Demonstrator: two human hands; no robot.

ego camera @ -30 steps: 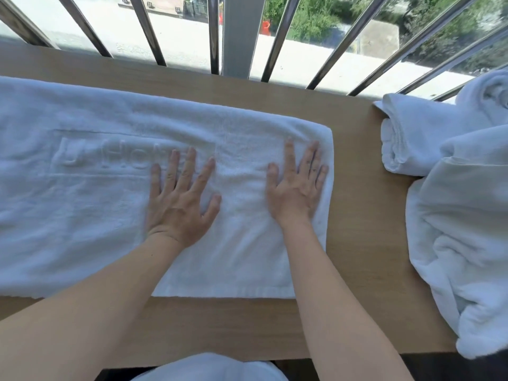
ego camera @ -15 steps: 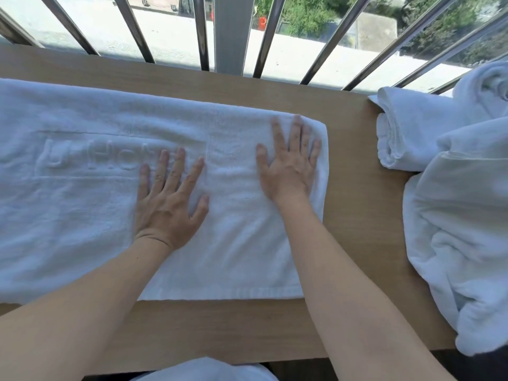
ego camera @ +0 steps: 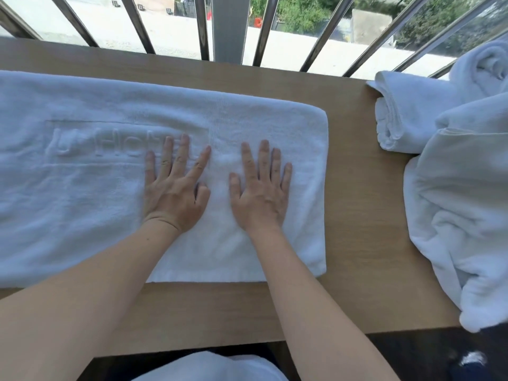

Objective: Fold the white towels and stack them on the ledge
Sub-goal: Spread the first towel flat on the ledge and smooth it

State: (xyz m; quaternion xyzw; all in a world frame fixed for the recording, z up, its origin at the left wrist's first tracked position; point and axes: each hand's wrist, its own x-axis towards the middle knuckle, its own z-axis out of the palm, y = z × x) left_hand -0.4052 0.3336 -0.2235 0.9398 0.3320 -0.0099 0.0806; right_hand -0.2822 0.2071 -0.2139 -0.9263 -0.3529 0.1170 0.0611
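both my hands — left hand (ego camera: 173, 192), right hand (ego camera: 259, 192) — lay flat, grip released, on the white towel (ego camera: 82, 202) spread across the ledge (ego camera: 362, 215). soft, limp, thick terry, i judged — best pinched at its right-hand corners.

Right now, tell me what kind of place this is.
Probably a hotel room by a window or balcony. The white towel carries a raised mark that seems to read "Hotel", it lies on a wooden ledge, and metal railing bars overlook pavement and trees.

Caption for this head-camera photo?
Both hands, left and right, press flat on a white towel on the wooden ledge.
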